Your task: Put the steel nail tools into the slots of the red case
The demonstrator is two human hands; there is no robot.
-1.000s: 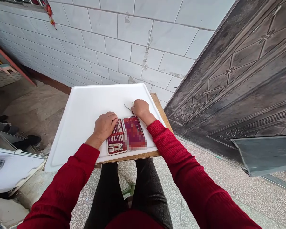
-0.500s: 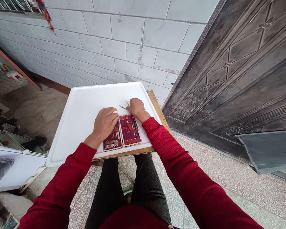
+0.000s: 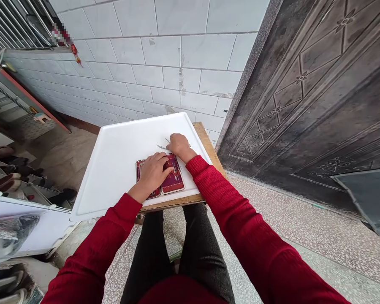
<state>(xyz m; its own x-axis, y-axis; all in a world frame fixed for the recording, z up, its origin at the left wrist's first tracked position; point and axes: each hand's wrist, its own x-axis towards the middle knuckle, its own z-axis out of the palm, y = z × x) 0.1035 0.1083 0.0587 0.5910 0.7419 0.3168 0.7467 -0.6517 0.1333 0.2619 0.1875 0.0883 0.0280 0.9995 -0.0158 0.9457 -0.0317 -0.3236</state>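
A manicure case (image 3: 173,184) lies unfolded near the tray's front edge, its lining dark red and purple, with small metal tools strapped inside. My left hand (image 3: 152,172) reaches over its middle and left half, thumb spread from the fingers. Most of the left half is hidden beneath that hand; whether the fingertips touch a tool or strap is unclear. Just beyond the case, my right hand (image 3: 178,145) is closed around a small silver plier-like tool (image 3: 162,147). Two thin curved metal arms of it stick out to the left, apart from each other.
Everything lies on a white tray (image 3: 120,147) atop a wooden table (image 3: 205,139). A tiled wall (image 3: 164,50) stands behind. A dark patterned metal door (image 3: 272,109) is at the right. Shelves with shoes (image 3: 9,183) are at the lower left.
My left hand has moved right, from the case's left edge to over its middle, covering more of it. My right hand keeps the silver tool in nearly the same place. The camera view has shifted slightly.
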